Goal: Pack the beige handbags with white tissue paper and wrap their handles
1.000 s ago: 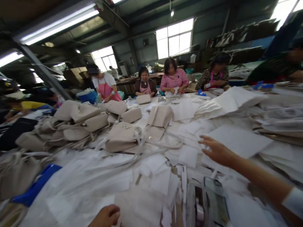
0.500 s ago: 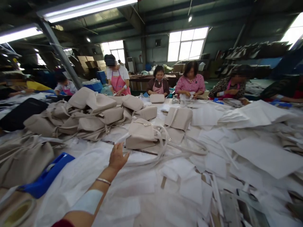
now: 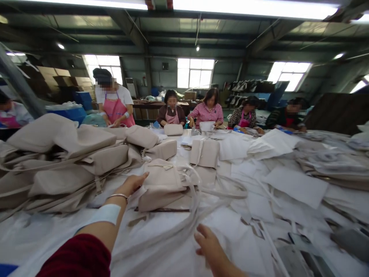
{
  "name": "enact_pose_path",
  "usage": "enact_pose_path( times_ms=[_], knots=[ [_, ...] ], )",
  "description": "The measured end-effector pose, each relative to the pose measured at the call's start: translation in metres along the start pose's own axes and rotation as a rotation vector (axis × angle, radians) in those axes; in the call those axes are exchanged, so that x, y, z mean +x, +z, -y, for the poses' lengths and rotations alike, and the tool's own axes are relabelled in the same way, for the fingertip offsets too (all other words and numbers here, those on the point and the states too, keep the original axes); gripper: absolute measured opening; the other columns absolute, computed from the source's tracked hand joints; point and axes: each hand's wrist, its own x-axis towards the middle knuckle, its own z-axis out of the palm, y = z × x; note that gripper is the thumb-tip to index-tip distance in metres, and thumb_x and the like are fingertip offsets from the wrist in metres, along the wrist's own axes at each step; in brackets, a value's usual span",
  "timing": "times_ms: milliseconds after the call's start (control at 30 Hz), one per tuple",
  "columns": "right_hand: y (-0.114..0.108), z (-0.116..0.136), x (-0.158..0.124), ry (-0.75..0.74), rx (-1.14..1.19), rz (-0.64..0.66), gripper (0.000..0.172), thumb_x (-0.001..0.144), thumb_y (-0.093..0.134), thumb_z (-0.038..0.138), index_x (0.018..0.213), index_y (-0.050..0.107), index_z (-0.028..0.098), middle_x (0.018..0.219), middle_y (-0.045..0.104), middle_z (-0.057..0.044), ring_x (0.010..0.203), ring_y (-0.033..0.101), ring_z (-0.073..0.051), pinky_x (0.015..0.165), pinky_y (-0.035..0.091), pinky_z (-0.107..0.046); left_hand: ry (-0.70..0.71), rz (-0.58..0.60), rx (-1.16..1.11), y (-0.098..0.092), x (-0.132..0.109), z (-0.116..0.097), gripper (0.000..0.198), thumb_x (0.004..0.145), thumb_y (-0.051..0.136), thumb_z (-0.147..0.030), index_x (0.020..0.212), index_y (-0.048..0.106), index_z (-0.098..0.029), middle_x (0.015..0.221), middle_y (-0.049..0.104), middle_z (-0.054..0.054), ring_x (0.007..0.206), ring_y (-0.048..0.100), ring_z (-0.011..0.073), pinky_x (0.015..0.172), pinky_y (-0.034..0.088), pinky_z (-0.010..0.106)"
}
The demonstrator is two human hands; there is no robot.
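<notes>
A beige handbag (image 3: pixel 163 181) with a zip and pale straps lies on the white-littered table in front of me. My left hand (image 3: pixel 133 184) is at its left side, with stretched fingers at the bag's edge; whether it touches the bag I cannot tell, and some fingers are hidden. Long pale straps (image 3: pixel 193 206) trail from the bag's right side toward me. Below and right of them, my right hand (image 3: pixel 210 243) hovers over white sheets, its fingers apart and nothing in it. Just behind the nearest bag stands another beige bag (image 3: pixel 205 153).
A heap of beige bags (image 3: pixel 66 165) fills the left side. White sheets (image 3: pixel 296 184) cover much of the right. Dark grey metal-looking pieces (image 3: pixel 305 254) lie at the lower right. Several co-workers sit or stand across the table, one in a pink apron (image 3: pixel 115 109).
The view has turned to the right. My left hand has moved in to the nearest bag's left side. My right hand has come into view from below.
</notes>
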Motion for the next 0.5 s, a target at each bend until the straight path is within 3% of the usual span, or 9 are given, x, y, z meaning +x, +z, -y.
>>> enact_pose_path(
  times_ms=[100, 200, 300, 400, 500],
  knots=[
    [0.011, 0.027, 0.040, 0.042, 0.028, -0.084, 0.057, 0.065, 0.067, 0.040, 0.115, 0.053, 0.018, 0.131, 0.053, -0.016, 0.092, 0.063, -0.024, 0.047, 0.045, -0.024, 0.000, 0.067, -0.018, 0.015, 0.012, 0.003, 0.046, 0.067, 0.068, -0.058, 0.070, 0.063, -0.012, 0.079, 0.070, 0.018, 0.071, 0.067, 0.0316, 0.057, 0.050, 0.035],
    [0.021, 0.041, 0.068, 0.098, 0.020, -0.101, 0.041, 0.067, 0.069, 0.034, 0.101, 0.055, 0.017, 0.093, 0.065, -0.008, 0.062, 0.057, -0.015, 0.038, 0.026, -0.020, 0.017, 0.127, -0.048, 0.027, 0.016, 0.009, 0.035, 0.074, 0.065, -0.047, 0.069, 0.063, -0.013, 0.071, 0.068, 0.011, 0.061, 0.064, 0.0234, 0.054, 0.048, 0.030],
    [0.027, 0.040, 0.082, 0.192, 0.068, -0.033, 0.024, 0.067, 0.068, 0.027, 0.085, 0.057, 0.016, 0.066, 0.057, 0.000, 0.046, 0.043, -0.009, 0.039, 0.018, -0.019, 0.039, 0.131, -0.051, 0.031, 0.012, 0.008, 0.029, 0.079, 0.060, -0.040, 0.068, 0.062, -0.013, 0.060, 0.062, 0.005, 0.053, 0.058, 0.0184, 0.049, 0.044, 0.027],
    [0.028, 0.036, 0.084, 0.255, 0.148, 0.074, 0.014, 0.065, 0.067, 0.022, 0.072, 0.057, 0.015, 0.057, 0.052, 0.003, 0.043, 0.038, -0.007, 0.040, 0.019, -0.019, 0.062, 0.107, -0.055, 0.027, -0.004, -0.005, 0.025, 0.084, 0.058, -0.033, 0.067, 0.060, -0.014, 0.057, 0.056, 0.000, 0.052, 0.055, 0.0146, 0.049, 0.042, 0.025],
    [0.026, 0.039, 0.081, 0.222, 0.239, 0.119, 0.017, 0.067, 0.066, 0.026, 0.079, 0.060, 0.016, 0.073, 0.062, 0.000, 0.058, 0.052, -0.010, 0.048, 0.033, -0.020, 0.068, 0.080, -0.083, 0.019, -0.031, -0.027, 0.027, 0.090, 0.056, -0.034, 0.072, 0.058, -0.014, 0.061, 0.055, -0.003, 0.052, 0.052, 0.0103, 0.052, 0.043, 0.024]
  ],
)
